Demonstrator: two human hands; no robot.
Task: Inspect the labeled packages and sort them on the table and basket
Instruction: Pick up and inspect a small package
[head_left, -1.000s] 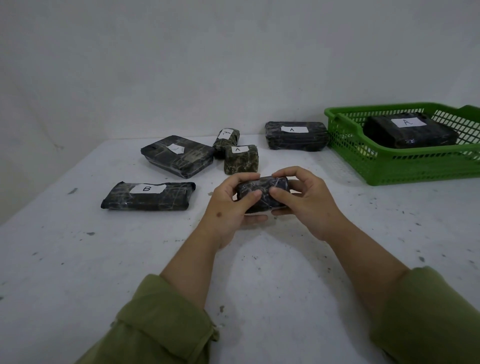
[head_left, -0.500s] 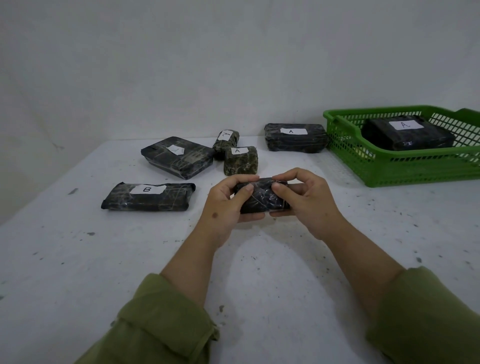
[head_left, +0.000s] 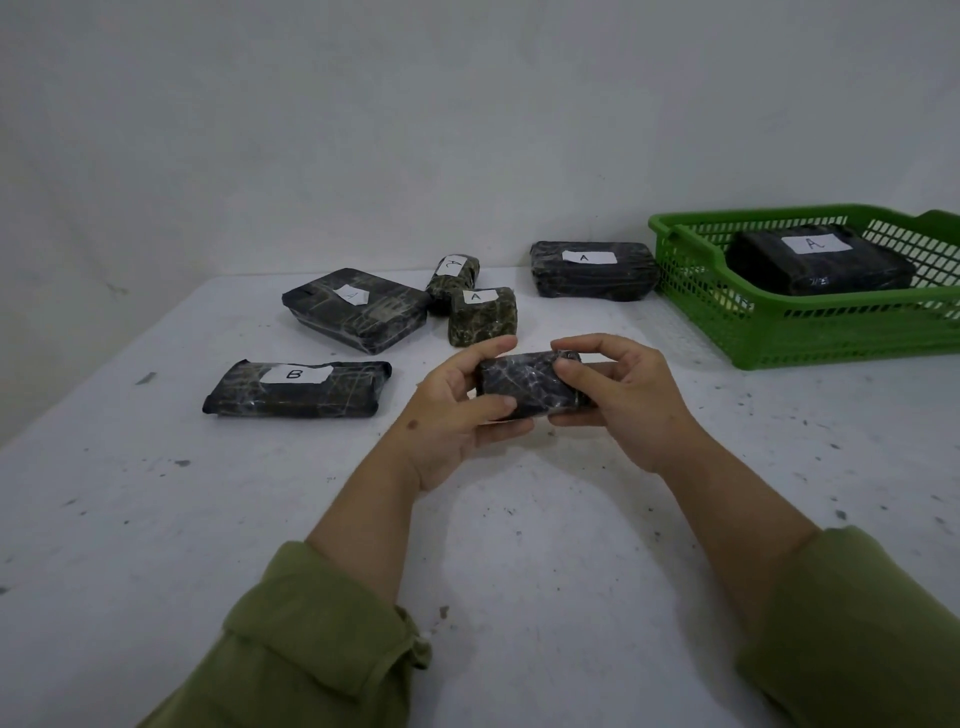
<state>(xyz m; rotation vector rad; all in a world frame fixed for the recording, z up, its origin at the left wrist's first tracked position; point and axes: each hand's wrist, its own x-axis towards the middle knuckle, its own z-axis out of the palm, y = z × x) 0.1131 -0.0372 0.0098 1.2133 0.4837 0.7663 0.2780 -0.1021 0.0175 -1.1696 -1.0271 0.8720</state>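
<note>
You are holding a small dark package up over the table, in front of the green basket and a little to its left. Your left hand is gripping one end of it and your right hand is gripping the other end, with fingers curled round it. No label is showing on the side facing you. So the big risk is that you are guessing the letter and putting it in the wrong place. The shiny wrap is probably slippery, so it may be sliding out of your fingers if you are turning it too fast.

The table is white with many little dark specks. The wall behind it is plain and pale. Inside the basket a big package marked A is lying flat. Just left of the basket another package marked A is sitting on the table. Further left of the basket are a wide flat package, a long package marked B, a small block marked A and a small roll behind it.
</note>
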